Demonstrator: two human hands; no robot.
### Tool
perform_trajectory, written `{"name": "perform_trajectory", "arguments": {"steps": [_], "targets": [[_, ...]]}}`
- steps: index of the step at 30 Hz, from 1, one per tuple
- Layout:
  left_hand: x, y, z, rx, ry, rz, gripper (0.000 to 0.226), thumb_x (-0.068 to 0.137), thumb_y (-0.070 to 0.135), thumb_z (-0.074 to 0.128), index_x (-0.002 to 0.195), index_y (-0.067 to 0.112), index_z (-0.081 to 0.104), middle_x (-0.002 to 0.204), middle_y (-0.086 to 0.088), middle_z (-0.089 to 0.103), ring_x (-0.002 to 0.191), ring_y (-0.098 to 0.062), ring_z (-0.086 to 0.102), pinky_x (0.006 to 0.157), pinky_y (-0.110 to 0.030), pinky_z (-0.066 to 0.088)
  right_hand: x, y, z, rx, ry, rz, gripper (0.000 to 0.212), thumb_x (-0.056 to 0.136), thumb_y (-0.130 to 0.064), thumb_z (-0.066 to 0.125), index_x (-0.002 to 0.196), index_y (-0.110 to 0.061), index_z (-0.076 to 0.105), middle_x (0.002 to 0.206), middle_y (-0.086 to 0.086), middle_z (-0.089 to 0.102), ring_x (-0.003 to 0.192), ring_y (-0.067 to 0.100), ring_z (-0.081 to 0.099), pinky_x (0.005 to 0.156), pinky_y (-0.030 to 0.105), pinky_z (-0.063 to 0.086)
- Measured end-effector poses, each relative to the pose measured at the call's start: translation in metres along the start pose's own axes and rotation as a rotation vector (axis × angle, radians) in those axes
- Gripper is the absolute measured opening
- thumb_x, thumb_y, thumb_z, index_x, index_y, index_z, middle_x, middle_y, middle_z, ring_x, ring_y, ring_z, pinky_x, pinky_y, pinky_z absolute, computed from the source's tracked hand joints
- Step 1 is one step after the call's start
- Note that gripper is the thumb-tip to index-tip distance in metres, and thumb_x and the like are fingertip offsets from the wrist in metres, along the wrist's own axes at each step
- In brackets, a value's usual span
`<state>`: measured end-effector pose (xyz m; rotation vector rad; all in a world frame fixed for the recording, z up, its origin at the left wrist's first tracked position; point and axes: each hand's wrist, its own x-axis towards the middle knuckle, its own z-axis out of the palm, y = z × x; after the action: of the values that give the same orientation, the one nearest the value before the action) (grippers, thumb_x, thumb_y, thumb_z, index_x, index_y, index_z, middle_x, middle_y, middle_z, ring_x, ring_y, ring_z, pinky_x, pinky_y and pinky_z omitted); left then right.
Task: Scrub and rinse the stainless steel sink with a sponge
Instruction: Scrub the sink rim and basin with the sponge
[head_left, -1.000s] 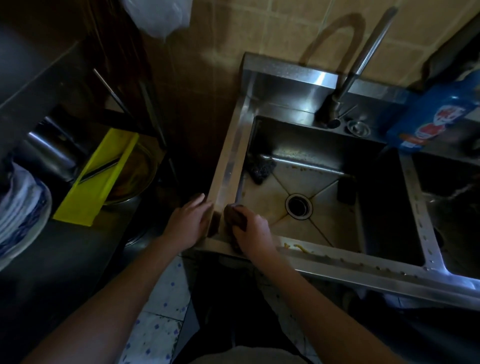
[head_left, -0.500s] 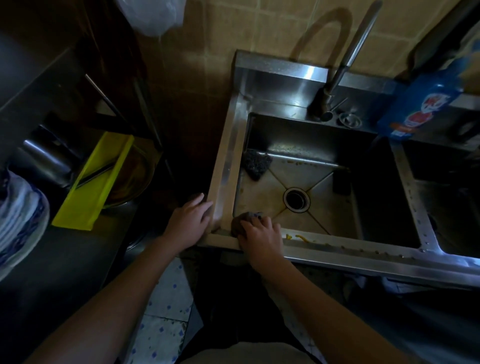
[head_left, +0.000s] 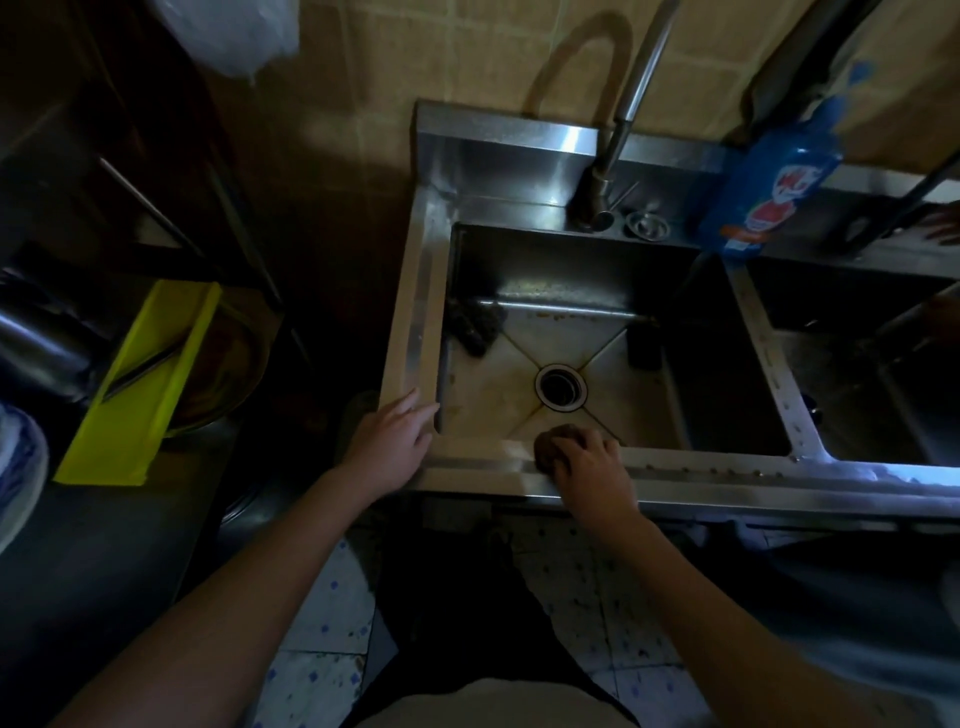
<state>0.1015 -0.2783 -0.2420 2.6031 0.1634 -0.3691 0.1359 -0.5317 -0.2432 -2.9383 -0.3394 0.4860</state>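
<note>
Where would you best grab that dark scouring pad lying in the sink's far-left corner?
Probably pinch the dark scouring pad at its free near-right edge, coming from above: the sink walls hem its left and back sides, and it sits on the basin floor.

Pretty dim overall. Tan tiled wall up at 12 o'clock, catching most of the light. White floor tiles with little blue dots down at 6. Dark counter over at 8, dark rack at 10, hard to make out.
</note>
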Motion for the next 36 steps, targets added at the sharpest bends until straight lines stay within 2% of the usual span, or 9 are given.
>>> {"name": "perform_trajectory", "arguments": {"steps": [5,8,12,17,20,24,28,33,36], "targets": [[0.0,0.002,0.001,-0.009,0.002,-0.013,0.045,0.097,0.025,0.044,0.141,0.026,0.038,0.156,0.001,0.02,0.139,-0.022,0.028,0.112,-0.042,0.03,-0.004,-0.031,0.005,0.165,0.051,-0.067,0.036,0.094,-0.025,0.052,0.129,-0.026,0.049,0.134,0.004,0.047,0.117,0.026,0.042,0.091,0.036,0.047],[0.001,0.001,0.001,0.018,0.019,-0.019,0.045,0.097,0.026,0.045,0.141,0.027,0.038,0.156,0.001,0.019,0.14,-0.023,0.027,0.112,-0.04,0.03,-0.004,-0.062,0.01,0.171,0.064,-0.154,0.031,0.095,-0.026,0.048,0.125,-0.026,0.053,0.131,0.003,0.048,0.114,0.026,0.043,0.082,0.036,0.051],[0.002,0.005,0.002,0.027,0.036,-0.03,0.046,0.097,0.026,0.046,0.142,0.027,0.038,0.156,0.002,0.019,0.14,-0.023,0.026,0.111,-0.039,0.031,-0.001,-0.076,0.018,0.154,0.083,-0.197,0.031,0.096,-0.029,0.043,0.121,-0.022,0.059,0.128,0.005,0.051,0.111,0.03,0.044,0.084,0.039,0.046],[0.009,0.019,0.008,0.0,0.017,-0.023,0.046,0.097,0.025,0.046,0.142,0.026,0.038,0.156,0.001,0.02,0.141,-0.022,0.023,0.113,-0.039,0.026,0.001,-0.039,0.019,0.157,0.125,-0.168,0.03,0.093,-0.024,0.047,0.12,-0.026,0.059,0.13,0.0,0.051,0.108,0.026,0.046,0.078,0.034,0.045],[0.014,0.032,0.016,-0.038,-0.026,-0.027,0.046,0.097,0.022,0.047,0.142,0.024,0.038,0.156,0.0,0.019,0.141,-0.023,0.023,0.112,-0.038,0.025,0.0,-0.001,0.013,0.169,0.136,-0.096,0.031,0.094,-0.024,0.047,0.122,-0.026,0.059,0.134,-0.002,0.05,0.115,0.025,0.043,0.083,0.037,0.048],[0.019,0.046,0.029,-0.005,-0.075,-0.008,0.046,0.095,0.023,0.049,0.141,0.024,0.039,0.156,0.001,0.02,0.138,-0.023,0.031,0.108,-0.037,0.035,-0.006,0.049,0.004,0.169,0.172,-0.02,0.032,0.093,-0.023,0.05,0.124,-0.023,0.059,0.138,-0.002,0.048,0.123,0.023,0.042,0.086,0.038,0.049],[0.023,0.06,0.045,-0.125,-0.093,-0.002,0.046,0.094,0.018,0.052,0.139,0.017,0.043,0.155,-0.006,0.023,0.14,-0.023,0.026,0.114,-0.035,0.023,-0.012,0.09,-0.006,0.168,0.195,0.054,0.032,0.094,-0.021,0.051,0.125,-0.021,0.059,0.139,0.0,0.048,0.127,0.025,0.04,0.093,0.04,0.047],[0.021,0.068,0.06,-0.036,-0.107,0.003,0.052,0.09,0.035,0.057,0.138,0.024,0.042,0.152,-0.002,0.03,0.137,-0.026,0.031,0.112,-0.049,0.025,-0.016,0.113,-0.011,0.175,0.198,0.105,0.032,0.094,-0.02,0.05,0.125,-0.023,0.058,0.139,0.001,0.047,0.124,0.026,0.04,0.091,0.039,0.048],[0.019,0.073,0.067,-0.041,-0.109,-0.013,0.055,0.088,0.043,0.057,0.138,0.026,0.042,0.151,-0.002,0.032,0.136,-0.025,0.032,0.112,-0.051,0.023,-0.015,0.102,-0.011,0.175,0.2,0.128,0.031,0.094,-0.02,0.051,0.124,-0.022,0.059,0.137,0.003,0.05,0.123,0.029,0.042,0.091,0.04,0.049]]}}
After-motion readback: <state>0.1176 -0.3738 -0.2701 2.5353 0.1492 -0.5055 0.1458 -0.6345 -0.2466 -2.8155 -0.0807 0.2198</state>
